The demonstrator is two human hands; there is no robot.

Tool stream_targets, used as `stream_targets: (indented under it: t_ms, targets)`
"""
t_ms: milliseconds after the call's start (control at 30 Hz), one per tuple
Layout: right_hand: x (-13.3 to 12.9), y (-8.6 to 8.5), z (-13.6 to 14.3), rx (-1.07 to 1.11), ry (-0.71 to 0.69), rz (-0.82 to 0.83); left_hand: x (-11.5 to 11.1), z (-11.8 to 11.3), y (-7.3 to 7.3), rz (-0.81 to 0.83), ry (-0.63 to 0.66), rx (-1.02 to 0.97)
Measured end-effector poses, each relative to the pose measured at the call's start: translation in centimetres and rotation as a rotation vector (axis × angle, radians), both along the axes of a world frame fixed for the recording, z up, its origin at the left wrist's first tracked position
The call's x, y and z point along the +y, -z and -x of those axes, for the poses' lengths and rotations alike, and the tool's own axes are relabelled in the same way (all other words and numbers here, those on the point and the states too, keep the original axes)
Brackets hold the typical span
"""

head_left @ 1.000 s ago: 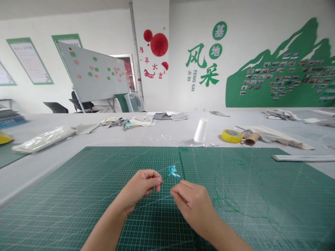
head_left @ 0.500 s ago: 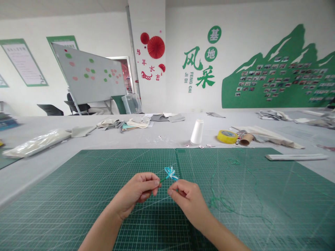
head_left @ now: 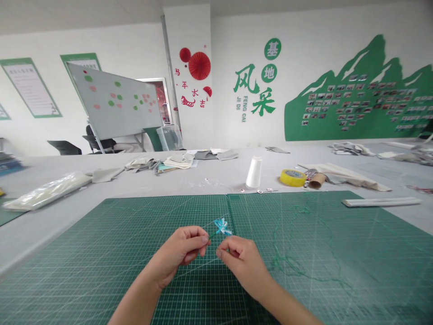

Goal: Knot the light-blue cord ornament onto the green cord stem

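Between thumb and fingers, my left hand (head_left: 189,247) pinches the green stem of a small blue beaded flower (head_left: 222,227). The flower's petals point up and to the right, above the green cutting mats (head_left: 135,234). Just right of the stem, my right hand (head_left: 238,257) is closed in a pinch close below the petals; whatever lies between its fingertips is too small to make out. Loose green thread (head_left: 287,264) lies in tangled loops on the right mat.
Behind the mats stand a white thread cone (head_left: 254,173), a yellow tape roll (head_left: 292,178) and a cardboard tube (head_left: 317,181). A plastic-wrapped package (head_left: 49,192) lies at left, a white rolled strip (head_left: 382,202) at right. Fabric scraps (head_left: 179,161) lie farther back.
The camera view has tilted slightly. My left hand still holds the flower, and both hands keep nearly the same pose, with the flower turned very slightly.
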State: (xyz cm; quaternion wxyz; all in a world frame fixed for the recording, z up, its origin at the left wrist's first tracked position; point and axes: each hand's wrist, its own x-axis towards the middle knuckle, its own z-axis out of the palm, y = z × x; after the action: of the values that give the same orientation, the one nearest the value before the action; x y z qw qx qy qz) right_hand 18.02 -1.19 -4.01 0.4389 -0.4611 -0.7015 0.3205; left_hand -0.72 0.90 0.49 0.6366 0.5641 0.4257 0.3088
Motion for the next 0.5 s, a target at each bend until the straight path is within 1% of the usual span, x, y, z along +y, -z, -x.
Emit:
stream_targets:
  t_ms: [233,500]
  targets:
    - [0.53,0.28,-0.22,0.04,-0.007,0.055,0.08,-0.3,-0.08,-0.01,0.007,0.005]
    - [0.37,0.2,-0.15,0.099,-0.027,0.104,-0.33,-0.36,-0.38,-0.031,0.019,0.02]
